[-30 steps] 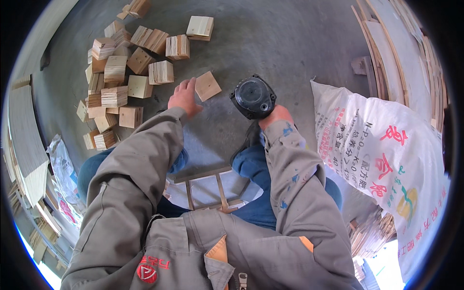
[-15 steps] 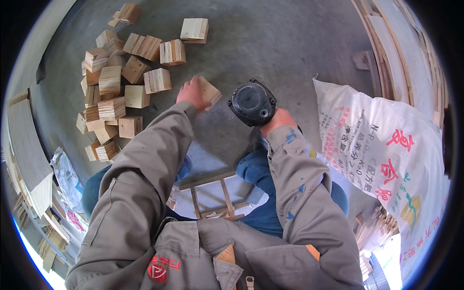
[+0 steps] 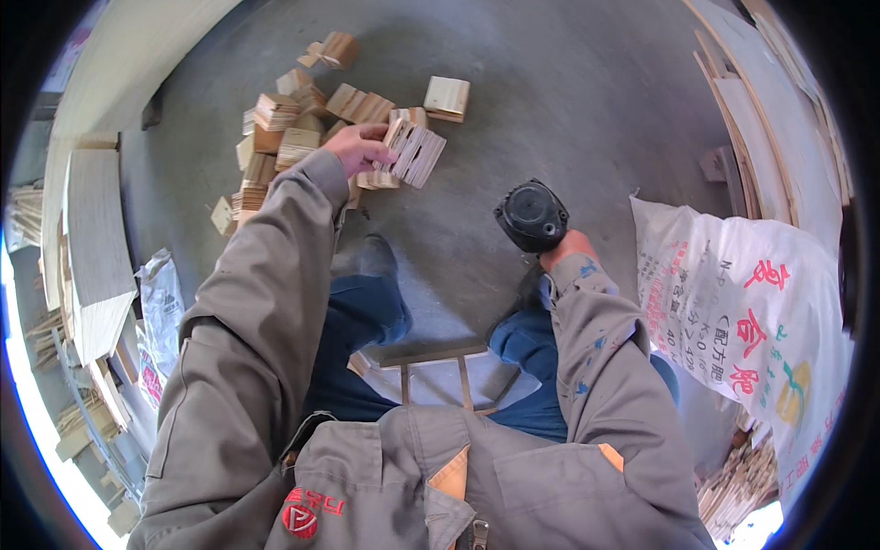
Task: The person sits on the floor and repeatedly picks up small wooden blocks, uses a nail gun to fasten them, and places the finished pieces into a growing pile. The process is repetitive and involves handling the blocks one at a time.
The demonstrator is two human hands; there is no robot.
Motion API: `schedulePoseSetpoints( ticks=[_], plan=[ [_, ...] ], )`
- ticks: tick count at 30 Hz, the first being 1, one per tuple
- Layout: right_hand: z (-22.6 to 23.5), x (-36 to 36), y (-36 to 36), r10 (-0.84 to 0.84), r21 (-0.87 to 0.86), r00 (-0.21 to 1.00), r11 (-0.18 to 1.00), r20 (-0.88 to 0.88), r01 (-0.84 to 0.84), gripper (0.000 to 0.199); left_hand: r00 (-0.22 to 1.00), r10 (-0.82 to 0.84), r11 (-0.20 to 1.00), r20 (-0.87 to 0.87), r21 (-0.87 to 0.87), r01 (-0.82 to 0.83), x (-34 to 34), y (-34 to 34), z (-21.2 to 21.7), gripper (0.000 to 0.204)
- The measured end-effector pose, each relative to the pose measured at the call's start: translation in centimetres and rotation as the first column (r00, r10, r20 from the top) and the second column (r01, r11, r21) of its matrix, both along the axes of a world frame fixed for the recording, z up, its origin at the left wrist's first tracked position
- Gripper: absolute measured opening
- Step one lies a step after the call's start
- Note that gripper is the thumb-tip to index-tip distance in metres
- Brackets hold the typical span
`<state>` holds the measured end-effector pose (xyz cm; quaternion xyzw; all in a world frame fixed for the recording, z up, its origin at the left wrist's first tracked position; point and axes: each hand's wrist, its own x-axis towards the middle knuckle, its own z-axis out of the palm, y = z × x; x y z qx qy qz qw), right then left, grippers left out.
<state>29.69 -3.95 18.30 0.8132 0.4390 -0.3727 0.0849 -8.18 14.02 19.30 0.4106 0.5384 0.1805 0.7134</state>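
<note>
Over the loose pile, my left hand (image 3: 356, 149) grips a layered wood block (image 3: 419, 156) by its left end, fingers closed on it. The block is tilted, and its striped edges face up. My right hand (image 3: 570, 247) is wrapped round the grip of a black nail gun (image 3: 533, 217); its round cap faces up, and its lower part is hidden beneath. Behind and left of my left hand lie several similar wood blocks (image 3: 278, 112) on the grey floor. A single pale block (image 3: 447, 98) sits apart, beyond the held one.
A large white woven sack (image 3: 724, 284) stands close to my right arm. Long boards (image 3: 733, 119) lean at the far right, and pale panels (image 3: 96, 238) line the left side. A wooden frame (image 3: 435, 356) shows between my legs. Thin wood strips (image 3: 733, 486) lie at the lower right.
My left hand has carried the block away from me and turned it so its striped edges show. The view has swung left, shifting the scene rightward. The nail gun stays in my right hand.
</note>
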Motion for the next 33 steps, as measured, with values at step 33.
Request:
schedulePoseSetpoints(
  ticks=[33],
  plan=[
    [-2.7,-1.0,0.1,0.199,0.009,0.969,0.979,0.145,-0.202,0.034,0.936,0.353,0.93,-0.001,0.111,-0.351,-21.0,-22.3,7.9,0.1]
  ],
)
